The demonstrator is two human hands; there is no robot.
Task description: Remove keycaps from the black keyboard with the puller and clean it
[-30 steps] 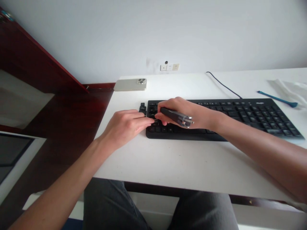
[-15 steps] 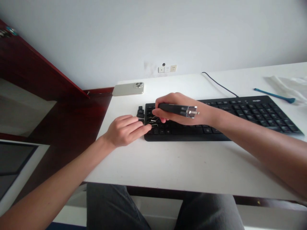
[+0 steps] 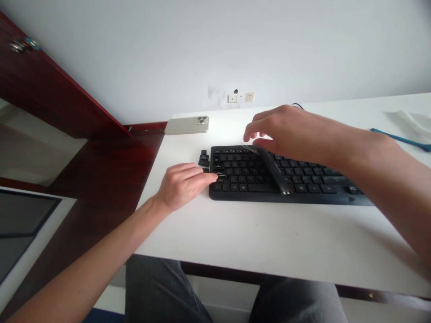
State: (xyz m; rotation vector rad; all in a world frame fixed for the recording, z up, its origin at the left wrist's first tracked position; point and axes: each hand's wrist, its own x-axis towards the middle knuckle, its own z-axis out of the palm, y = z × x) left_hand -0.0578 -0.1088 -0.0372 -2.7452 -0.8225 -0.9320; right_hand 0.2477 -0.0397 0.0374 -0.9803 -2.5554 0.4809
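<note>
So, a black-handled tool (image 3: pixel 274 169) lies slantwise across the keys of the black keyboard (image 3: pixel 242 177), its thin wire end toward the keyboard's far edge. The right hand (image 3: pixel 286 132) hangs just above that wire end, its grip released, fingers spread and holding nothing. At the keyboard's left end, the left hand (image 3: pixel 183 187) reaches in with fingers together, their tips just beside a thin metal wire (image 3: pixel 221 176) on the keys; whether that grip is clenched on the wire cannot be told. Just left of the keyboard sit a few loose keycaps (image 3: pixel 204 158). Behind the keyboard, a phone (image 3: pixel 186 125) lies on the white table (image 3: pixel 286 233); past its right end lies a blue stick (image 3: pixel 400 140).
</note>
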